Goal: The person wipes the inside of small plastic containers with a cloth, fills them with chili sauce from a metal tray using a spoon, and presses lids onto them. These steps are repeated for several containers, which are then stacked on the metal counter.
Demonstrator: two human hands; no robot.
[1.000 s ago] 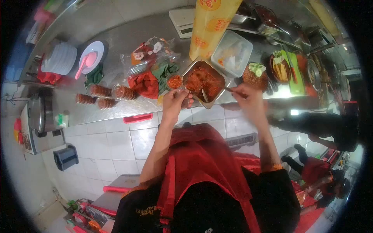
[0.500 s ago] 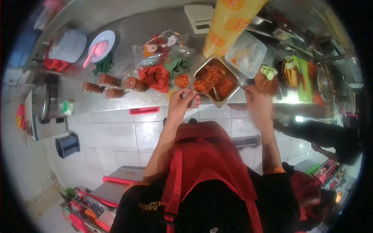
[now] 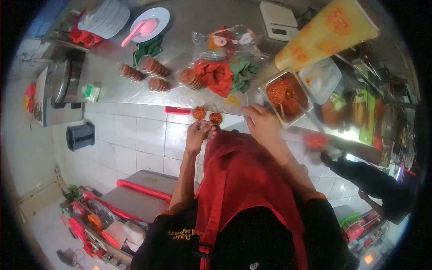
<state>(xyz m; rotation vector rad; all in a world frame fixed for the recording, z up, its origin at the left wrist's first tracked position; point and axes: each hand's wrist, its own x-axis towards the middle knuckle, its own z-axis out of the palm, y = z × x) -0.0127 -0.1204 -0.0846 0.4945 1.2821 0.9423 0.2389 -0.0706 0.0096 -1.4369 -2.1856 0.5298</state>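
Observation:
My left hand [image 3: 198, 136] is closed at the counter's front edge, its fingertips at two small clear cups of red chili sauce. One sauce cup [image 3: 199, 113] sits farther left, and the other sauce cup [image 3: 216, 118] is just above my fingertips. My right hand [image 3: 266, 126] reaches over the counter edge with its fingers stretched out and nothing visible in them. Just to its right stands a square metal container [image 3: 305, 114] of red chili sauce, with a spoon handle [image 3: 282, 111] resting inside.
Stacked sauce cups [image 3: 155, 67] stand on the steel counter [image 3: 180, 27], beside a red cloth [image 3: 216, 77] and a green cloth [image 3: 243, 74]. Farther back are a white scale [image 3: 278, 20] and a yellow printed roll [image 3: 330, 31]. Another person [image 3: 373, 175] stands at the right.
My right hand has left the container's right side and moved left to the counter edge. The cups at my left hand have come nearer my body. The view has shifted left.

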